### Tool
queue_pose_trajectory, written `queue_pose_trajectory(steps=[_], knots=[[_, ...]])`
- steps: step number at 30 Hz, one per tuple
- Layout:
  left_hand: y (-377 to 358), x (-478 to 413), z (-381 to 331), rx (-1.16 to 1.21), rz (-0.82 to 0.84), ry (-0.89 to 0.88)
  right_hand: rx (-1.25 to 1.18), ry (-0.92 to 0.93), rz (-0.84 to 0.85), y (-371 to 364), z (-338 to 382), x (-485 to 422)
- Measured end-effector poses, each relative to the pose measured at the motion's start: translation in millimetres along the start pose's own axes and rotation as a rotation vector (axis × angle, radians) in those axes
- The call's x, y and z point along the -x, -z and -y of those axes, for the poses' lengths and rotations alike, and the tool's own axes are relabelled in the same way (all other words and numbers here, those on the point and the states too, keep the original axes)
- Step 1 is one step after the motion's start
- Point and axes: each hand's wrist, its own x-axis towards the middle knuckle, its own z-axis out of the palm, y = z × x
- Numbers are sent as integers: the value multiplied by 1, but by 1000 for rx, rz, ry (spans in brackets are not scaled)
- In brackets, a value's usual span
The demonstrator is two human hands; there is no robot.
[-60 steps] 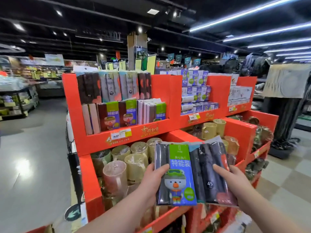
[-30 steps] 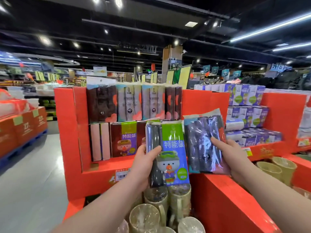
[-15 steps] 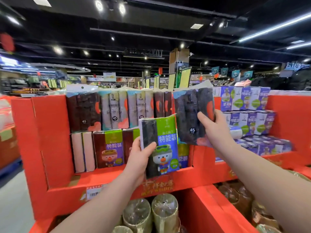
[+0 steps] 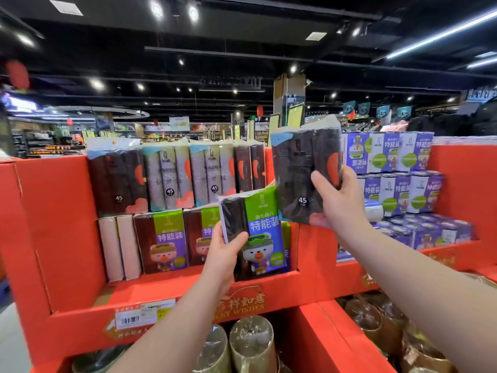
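My left hand (image 4: 224, 251) grips a dark pack with a green and purple cartoon label (image 4: 258, 232), held upright at the lower row of the red display shelf (image 4: 61, 224). My right hand (image 4: 337, 200) grips a black plastic-wrapped pack marked 45 (image 4: 298, 170), raised level with the upper row, at the right end of that row. Similar packs fill both rows: dark and grey packs marked 45 (image 4: 172, 179) on top, cartoon-label packs (image 4: 164, 238) below.
Purple and white boxed packs (image 4: 398, 173) fill the neighbouring red shelf to the right. Wrapped cups (image 4: 252, 343) stand in the bins below. A price tag (image 4: 142, 316) sits on the shelf's front lip. Store aisles stretch behind.
Both hands have lifted from low over the cup bins up to the shelf. The packs have separated: the right one rose to the top row, the left one reached the lower row.
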Motion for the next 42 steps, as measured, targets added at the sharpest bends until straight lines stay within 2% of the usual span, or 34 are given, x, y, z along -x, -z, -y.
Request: queue_pose_trajectory(steps=[5, 12, 17, 19, 23, 24, 28, 32, 35, 39, 42], knots=[[0, -1, 10, -105, 26, 27, 68, 81, 22, 4, -4, 1], [4, 6, 9, -673, 31, 57, 59, 129, 27, 11, 2, -1], [-1, 10, 4, -783, 78, 116, 74, 149, 21, 6, 7, 1], [-1, 12, 3, -728, 77, 102, 66, 158, 36, 3, 8, 1], [-7, 12, -12, -467, 26, -49, 17, 158, 54, -10, 12, -3], [-8, 10, -13, -484, 51, -70, 1, 147, 61, -14, 13, -5], [-9, 1, -6, -821, 140, -92, 3, 102, 81, -33, 11, -11], [-9, -2, -6, -834, 147, -31, 8, 1, 82, -48, 8, -15], [-1, -2, -6, -784, 171, -31, 56, -4, 84, -53, 10, -15], [23, 4, -8, -768, 279, 49, 114, -27, 136, -58, 17, -19], [46, 7, -17, -1153, 298, 90, 246, 12, 228, -69, 19, -19]])
